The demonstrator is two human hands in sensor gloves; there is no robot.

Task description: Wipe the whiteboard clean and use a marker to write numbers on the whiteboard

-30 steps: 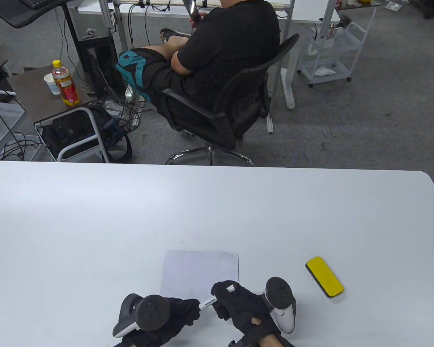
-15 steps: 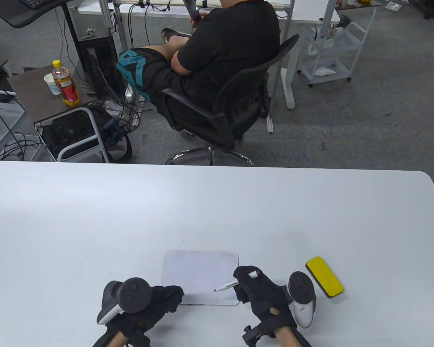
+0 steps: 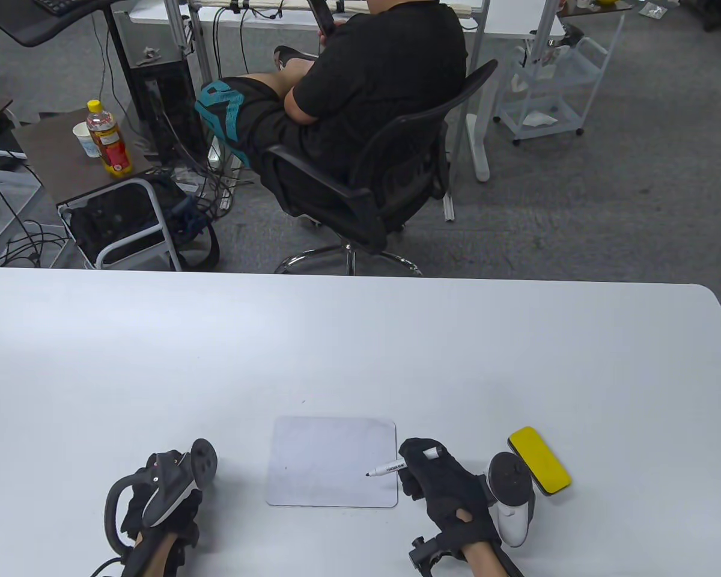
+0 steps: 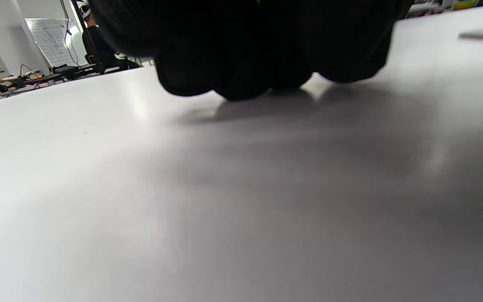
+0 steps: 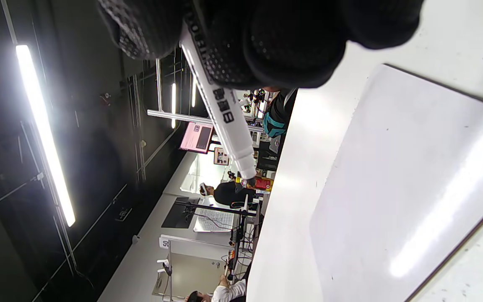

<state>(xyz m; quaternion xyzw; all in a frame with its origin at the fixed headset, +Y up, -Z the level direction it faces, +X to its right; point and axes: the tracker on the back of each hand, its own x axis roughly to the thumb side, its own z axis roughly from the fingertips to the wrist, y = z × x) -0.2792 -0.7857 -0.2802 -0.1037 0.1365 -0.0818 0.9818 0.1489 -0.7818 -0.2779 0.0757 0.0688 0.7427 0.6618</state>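
Observation:
The small whiteboard [image 3: 330,461] lies flat near the table's front edge, and its surface looks blank, also in the right wrist view [image 5: 392,180]. My right hand [image 3: 417,472] is at the board's right edge and grips a white marker [image 3: 387,467]. The marker's bare black tip hangs just over the board's lower right part; its barrel [image 5: 224,121] sticks out from my curled fingers [image 5: 266,42]. My left hand [image 3: 133,511] rests on the table well left of the board, fingers [image 4: 233,63] curled into a fist. The marker's cap is not seen in any view. A yellow eraser [image 3: 539,460] lies right of my right hand.
The white table [image 3: 156,360] stretches wide to the left and far side. Beyond its far edge a person in black [image 3: 372,78] sits on an office chair [image 3: 360,204]. A bottle [image 3: 108,138] stands on a side stand at far left.
My left hand pulled the cap end off the marker and moved left, away from the board. My right hand carried the uncapped marker to the board's right edge.

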